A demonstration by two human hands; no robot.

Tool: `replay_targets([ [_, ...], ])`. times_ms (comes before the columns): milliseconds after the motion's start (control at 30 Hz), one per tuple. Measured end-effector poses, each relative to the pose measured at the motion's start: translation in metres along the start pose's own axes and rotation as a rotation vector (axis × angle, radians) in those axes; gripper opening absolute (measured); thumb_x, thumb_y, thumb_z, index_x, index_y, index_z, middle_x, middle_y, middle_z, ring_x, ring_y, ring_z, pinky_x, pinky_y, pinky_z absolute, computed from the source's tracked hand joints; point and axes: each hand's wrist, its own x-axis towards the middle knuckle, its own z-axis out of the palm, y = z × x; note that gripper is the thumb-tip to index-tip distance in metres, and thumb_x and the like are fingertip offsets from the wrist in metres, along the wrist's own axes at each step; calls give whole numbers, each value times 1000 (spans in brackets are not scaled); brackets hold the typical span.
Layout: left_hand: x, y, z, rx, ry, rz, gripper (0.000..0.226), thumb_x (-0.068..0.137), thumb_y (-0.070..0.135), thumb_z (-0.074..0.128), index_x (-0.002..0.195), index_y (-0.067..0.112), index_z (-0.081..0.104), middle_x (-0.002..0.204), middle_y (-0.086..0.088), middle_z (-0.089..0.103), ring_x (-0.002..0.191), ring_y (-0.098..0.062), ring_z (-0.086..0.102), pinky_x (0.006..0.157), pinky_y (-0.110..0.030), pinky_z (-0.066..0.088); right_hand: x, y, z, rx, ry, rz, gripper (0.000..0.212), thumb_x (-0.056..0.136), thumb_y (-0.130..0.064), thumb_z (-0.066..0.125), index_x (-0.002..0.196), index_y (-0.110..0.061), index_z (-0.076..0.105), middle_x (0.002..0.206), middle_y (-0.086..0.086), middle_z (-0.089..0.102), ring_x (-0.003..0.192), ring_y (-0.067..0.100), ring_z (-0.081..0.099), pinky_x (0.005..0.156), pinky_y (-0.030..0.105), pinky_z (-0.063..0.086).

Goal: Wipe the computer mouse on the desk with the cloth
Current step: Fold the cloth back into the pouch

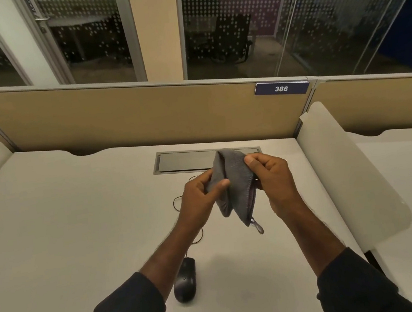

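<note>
Above the desk [78,223], both hands pinch a grey cloth [232,186]; bunching it into a firm pad would best suit the mouse [185,280].

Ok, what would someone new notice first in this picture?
Most likely the grey cloth, held up mid-frame between the left hand and right hand. Next, the black mouse on the white desk below the left forearm, and the 386 sign on the partition.

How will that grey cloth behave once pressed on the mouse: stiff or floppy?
Likely floppy: the cloth sags and folds between the left hand and right hand. Probably light, as fingertip pinches hold it. It should drape over the mouse rather than slide rigidly.
</note>
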Motion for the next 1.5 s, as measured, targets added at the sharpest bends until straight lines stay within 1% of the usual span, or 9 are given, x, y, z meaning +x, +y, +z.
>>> replay_targets([
  [233,14,20,-48,17,-29,3,32,93,20,71,86,50,78,84,13,77,80,-3,73,66,-19,58,13,-24,-32,-211,-24,-74,14,96,-25,60,103,-24,73,95,-3,74,92,17,70,79,29,58],
  [433,35,39,-93,72,-254,-9,13,91,25,68,91,26,81,82,2,74,73,-8,63,62,-21,54,15,-32,-43,-397,-74,-132,12,95,-15,61,92,-13,72,84,3,70,80,17,67,63,19,57],
  [767,49,35,-108,164,-513,-49,10,93,18,71,99,13,78,89,-2,76,82,-12,71,69,-29,58,17,-23,-30,-375,-35,-167,15,95,-20,62,91,-31,70,85,-8,71,87,9,67,71,14,54],
  [967,47,35,-76,284,-549,-20,59,69,58,82,123,49,60,119,17,70,109,2,67,84,-18,58,27,-37,-10,-567,-224,-294,10,90,-23,69,93,-17,75,109,-2,64,107,14,58,88,24,49],
  [1067,51,36,-46,391,-506,39,46,73,59,77,114,41,68,108,16,73,100,0,69,81,-25,60,29,-42,11,-681,-259,-353,10,89,-25,71,93,-17,75,120,-1,62,114,12,53,94,30,47],
  [1167,57,35,-34,381,-385,55,19,88,35,72,90,18,78,79,4,76,75,-9,69,70,-36,56,29,-41,13,-706,-231,-396,11,91,-29,67,99,-25,74,136,-5,57,127,8,48,106,32,40],
  [1267,58,29,-35,199,-264,-15,20,92,22,72,75,12,75,65,5,68,62,-4,60,58,-25,48,20,-23,-7,-463,45,-285,18,97,-34,59,113,-36,66,135,-14,57,127,3,51,108,23,39],
  [1400,54,23,-42,-100,-71,-190,12,95,29,68,88,23,75,84,2,77,78,-11,71,58,-22,54,-31,46,-19,180,662,225,29,100,-39,50,121,-25,64,126,-6,65,121,15,58,103,34,42],
  [1500,51,15,-42,-381,61,-334,11,96,25,66,99,18,74,93,-4,79,81,-15,74,58,-25,57,-70,95,-2,456,497,582,53,99,-52,38,123,-13,65,130,11,65,121,28,58,100,38,37],
])
